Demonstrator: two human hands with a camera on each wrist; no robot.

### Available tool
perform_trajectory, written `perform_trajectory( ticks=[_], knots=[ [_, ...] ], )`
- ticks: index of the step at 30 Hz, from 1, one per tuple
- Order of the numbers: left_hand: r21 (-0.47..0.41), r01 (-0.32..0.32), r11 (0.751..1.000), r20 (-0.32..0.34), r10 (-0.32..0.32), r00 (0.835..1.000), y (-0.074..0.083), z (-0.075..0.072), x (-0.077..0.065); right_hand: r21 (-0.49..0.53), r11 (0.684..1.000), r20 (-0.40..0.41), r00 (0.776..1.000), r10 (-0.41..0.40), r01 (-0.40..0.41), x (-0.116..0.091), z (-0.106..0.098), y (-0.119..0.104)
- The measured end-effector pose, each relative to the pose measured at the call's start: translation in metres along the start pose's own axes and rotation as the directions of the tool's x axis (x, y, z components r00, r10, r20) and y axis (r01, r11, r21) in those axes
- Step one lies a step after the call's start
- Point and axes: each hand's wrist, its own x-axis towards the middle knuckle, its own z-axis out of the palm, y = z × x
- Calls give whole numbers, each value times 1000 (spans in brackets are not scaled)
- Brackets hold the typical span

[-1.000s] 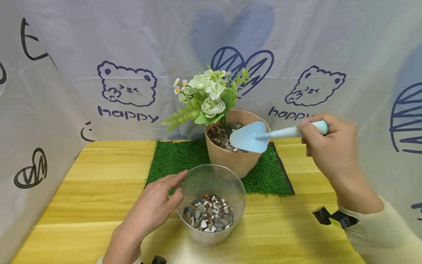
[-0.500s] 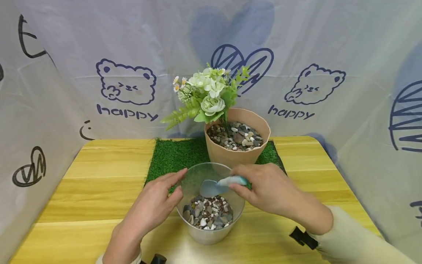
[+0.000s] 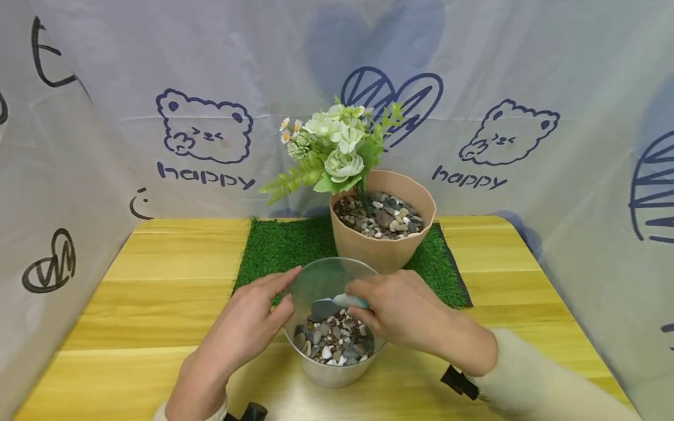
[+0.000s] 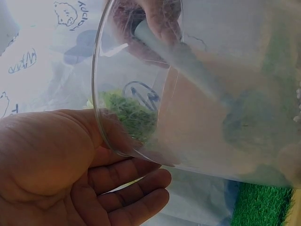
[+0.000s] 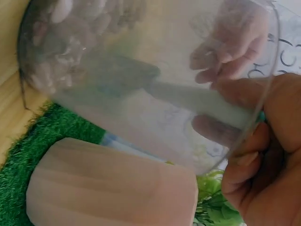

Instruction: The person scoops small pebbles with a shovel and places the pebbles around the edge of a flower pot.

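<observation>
R hand (image 3: 405, 307) is clamped on the trowel (image 3: 339, 301) handle; L hand (image 3: 247, 321) has its fingers loosely apart against the tub (image 3: 334, 379) rim, not gripping. Blade (image 3: 323, 309) is inside the tub, left of R hand & tipped slightly down, at the far edge of the stones (image 3: 337, 345); can't tell if touching. Long axis runs approx side to side. Most stones lie lower & nearer the person. Pot (image 3: 371, 248) is just beyond tub, w/ R hand nearer it
</observation>
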Motion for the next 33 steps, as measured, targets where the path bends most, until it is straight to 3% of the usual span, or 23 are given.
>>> perform_trajectory(
  ticks=[5,13,19,28,33],
  knots=[
    [3,-6,1000,-2,6,1000,0,0,-1,98,994,118,993,32,-43,-1,-12,2],
    [4,-5,1000,-3,5,1000,0,0,0,236,961,219,971,91,-143,-3,-26,8],
    [-1,-5,1000,5,5,1000,-1,0,1,326,924,255,960,119,-201,-8,-34,14],
    [-6,14,1000,23,-14,1000,-1,0,1,356,916,274,958,88,-186,-6,-27,13],
    [5,-12,1000,-2,12,1000,-1,1,0,388,890,287,949,130,-239,-5,-37,14]
  ],
)
